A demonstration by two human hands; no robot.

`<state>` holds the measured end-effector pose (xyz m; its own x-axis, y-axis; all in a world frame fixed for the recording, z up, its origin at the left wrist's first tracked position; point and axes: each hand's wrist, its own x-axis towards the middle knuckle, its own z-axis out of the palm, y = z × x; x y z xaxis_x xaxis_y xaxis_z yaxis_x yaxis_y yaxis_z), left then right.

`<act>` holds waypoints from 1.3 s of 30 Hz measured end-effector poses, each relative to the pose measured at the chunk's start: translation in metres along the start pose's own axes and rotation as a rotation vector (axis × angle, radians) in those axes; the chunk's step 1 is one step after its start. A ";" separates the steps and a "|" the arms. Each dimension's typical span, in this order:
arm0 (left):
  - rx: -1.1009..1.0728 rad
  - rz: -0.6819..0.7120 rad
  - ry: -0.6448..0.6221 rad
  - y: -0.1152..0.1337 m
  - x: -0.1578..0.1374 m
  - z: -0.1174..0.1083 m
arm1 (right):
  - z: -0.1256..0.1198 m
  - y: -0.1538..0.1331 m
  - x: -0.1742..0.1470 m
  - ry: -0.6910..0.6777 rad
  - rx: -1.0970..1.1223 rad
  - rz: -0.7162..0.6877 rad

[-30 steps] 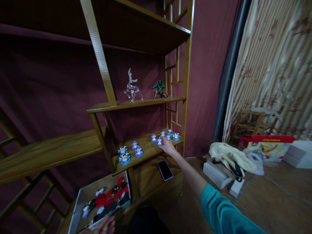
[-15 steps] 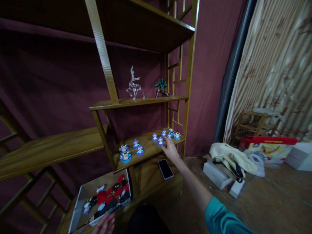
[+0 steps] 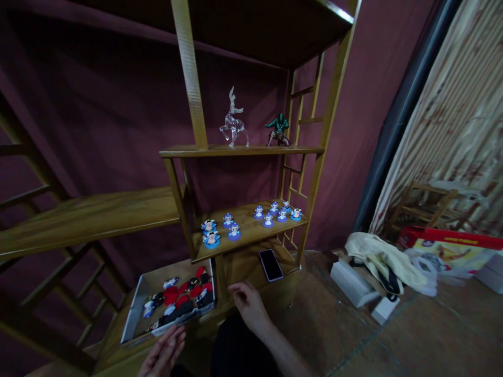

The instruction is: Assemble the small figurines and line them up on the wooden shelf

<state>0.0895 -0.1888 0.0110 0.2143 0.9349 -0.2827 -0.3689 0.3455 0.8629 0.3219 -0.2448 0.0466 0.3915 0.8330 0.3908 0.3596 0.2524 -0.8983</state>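
Note:
My right hand (image 3: 251,308) hovers in front of the low shelf, below the phone, fingers loosely bent and apart, with nothing visible in it. At the near edge of a white cardboard box (image 3: 131,319) is my left hand (image 3: 164,350), its fingers stretched out side by side and nothing visible in them. Inside the box lie several small red, black and white figurines (image 3: 183,301). On the shelf above, several little figurines stand in two groups: at the left, ones on blue bases (image 3: 211,240) and purple bases (image 3: 234,232); at the right, more of both (image 3: 268,220).
A dark-screened phone (image 3: 271,265) lies on the lower board. Higher up stand a clear deer figurine (image 3: 234,128) and a green crouching figure (image 3: 279,130). White boxes (image 3: 351,284), a cream cloth (image 3: 387,259) and a red carton (image 3: 451,251) sit on the floor at right.
My right hand has left the right-hand group of figurines and come down and toward me. My left hand stays near the box. The view has shifted somewhat.

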 end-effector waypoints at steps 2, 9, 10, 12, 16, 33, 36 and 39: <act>-0.024 0.013 0.029 -0.001 0.003 -0.002 | 0.012 -0.004 0.001 -0.065 0.014 0.000; -0.157 0.064 0.353 0.002 0.018 -0.007 | 0.051 0.015 0.008 -0.225 0.037 0.021; -0.157 0.072 0.382 0.006 0.021 -0.007 | 0.058 0.020 0.009 -0.252 0.030 0.022; -0.170 0.096 0.395 0.014 0.032 -0.008 | 0.073 0.030 0.014 -0.289 0.011 0.024; -0.234 0.207 0.455 0.038 0.065 -0.015 | 0.105 0.049 0.028 -0.331 -0.016 0.018; -0.487 0.049 0.460 0.095 0.152 -0.081 | 0.254 0.115 0.127 -0.441 -0.304 0.126; -0.531 0.045 0.473 0.101 0.155 -0.085 | 0.270 0.124 0.130 -0.494 -0.372 0.151; -0.551 0.059 0.469 0.105 0.156 -0.087 | 0.280 0.129 0.128 -0.568 -0.393 0.092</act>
<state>0.0052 0.0002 0.0209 -0.1847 0.8469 -0.4986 -0.7965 0.1682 0.5807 0.1808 0.0318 -0.0753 -0.0301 0.9980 0.0552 0.6682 0.0612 -0.7415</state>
